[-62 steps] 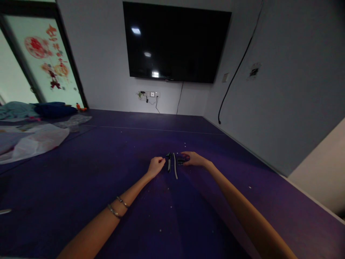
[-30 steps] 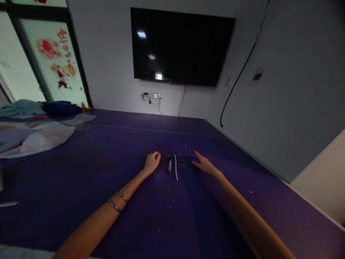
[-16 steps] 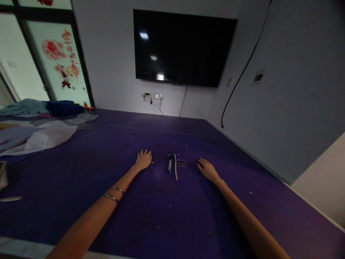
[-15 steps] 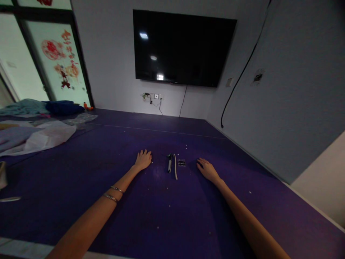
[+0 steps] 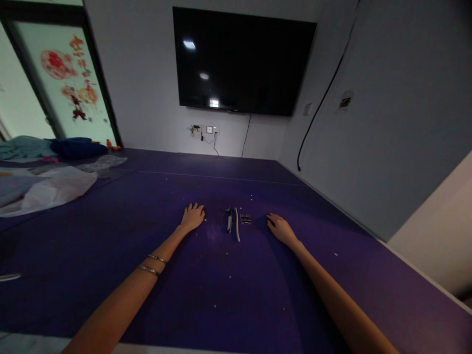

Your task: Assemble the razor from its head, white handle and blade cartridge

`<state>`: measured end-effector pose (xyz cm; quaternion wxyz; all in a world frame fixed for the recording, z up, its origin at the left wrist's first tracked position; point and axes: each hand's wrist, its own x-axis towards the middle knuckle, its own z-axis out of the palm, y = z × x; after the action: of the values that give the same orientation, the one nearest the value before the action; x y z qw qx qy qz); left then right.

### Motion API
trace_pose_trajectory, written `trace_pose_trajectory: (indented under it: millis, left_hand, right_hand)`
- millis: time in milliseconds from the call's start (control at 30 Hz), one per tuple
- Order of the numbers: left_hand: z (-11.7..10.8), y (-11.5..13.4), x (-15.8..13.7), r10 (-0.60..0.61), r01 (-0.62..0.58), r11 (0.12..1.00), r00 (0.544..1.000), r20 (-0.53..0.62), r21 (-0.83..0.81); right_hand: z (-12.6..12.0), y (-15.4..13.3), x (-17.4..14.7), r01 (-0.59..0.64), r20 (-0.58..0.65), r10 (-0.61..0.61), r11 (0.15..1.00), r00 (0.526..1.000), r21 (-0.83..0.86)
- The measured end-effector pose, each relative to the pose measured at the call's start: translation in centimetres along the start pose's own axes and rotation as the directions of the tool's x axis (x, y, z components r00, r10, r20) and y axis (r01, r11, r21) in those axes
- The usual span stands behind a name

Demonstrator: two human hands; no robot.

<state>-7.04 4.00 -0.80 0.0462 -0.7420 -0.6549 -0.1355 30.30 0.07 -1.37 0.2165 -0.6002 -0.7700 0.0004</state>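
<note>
My left hand [image 5: 192, 218] lies flat on the purple surface [image 5: 206, 285], fingers spread and nothing in them. Over to the right, my right hand [image 5: 280, 229] rests palm down, open, with its fingers loosely stretched. Between the two hands, three small things lie apart in a row. Nearest my left hand is what looks like a razor [image 5: 229, 222], black and silver with its head at the far end. Beside it is a thin, slightly curved white strip [image 5: 237, 226]. A small clear flat pack [image 5: 245, 219] with dark parts inside lies closest to my right hand.
Clear plastic sheeting [image 5: 59, 189] and folded cloths [image 5: 77, 147] lie at the far left. A white-edged object [image 5: 10, 277] shows at the left edge. The television [image 5: 243, 61] hangs on the wall above sockets [image 5: 209, 130]; a black cable [image 5: 324, 96] dangles at right.
The camera view has turned slightly to the right, so everything sits a little further left. Both hands stay flat in place, and the three small things have not moved on the surface.
</note>
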Motion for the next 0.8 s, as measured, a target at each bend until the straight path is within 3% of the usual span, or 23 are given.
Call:
trace_pose_trajectory:
  millis: [267,367,433,633,800]
  left_hand:
    - [-0.6,0.5,-0.2,0.016,-0.016,1.0,1.0,-0.018,-0.004]
    - [-1.7,1.9,-0.4,0.093,-0.097,0.994,0.994,-0.065,-0.057]
    - [-2.4,3.4,-0.5,0.07,-0.081,0.987,0.994,-0.085,-0.137]
    - [-2.9,8.4,0.3,0.053,-0.042,0.979,0.998,0.045,-0.2]
    - [-2.6,10.7,1.0,-0.001,0.032,0.979,0.989,0.149,-0.201]
  right_hand:
    - [-0.1,-0.2,0.0,0.005,-0.007,-0.005,0.999,1.0,-0.032]
    - [-0.1,-0.1,0.0,0.003,-0.002,-0.003,1.0,1.0,-0.014]
    - [0.0,-0.1,0.0,-0.001,0.001,0.001,1.0,1.0,-0.011]
    - [-0.1,-0.1,0.0,0.0,-0.008,-0.001,0.999,1.0,-0.046]
    - [-0.2,-0.3,-0.1,-0.003,-0.003,0.003,0.998,1.0,-0.062]
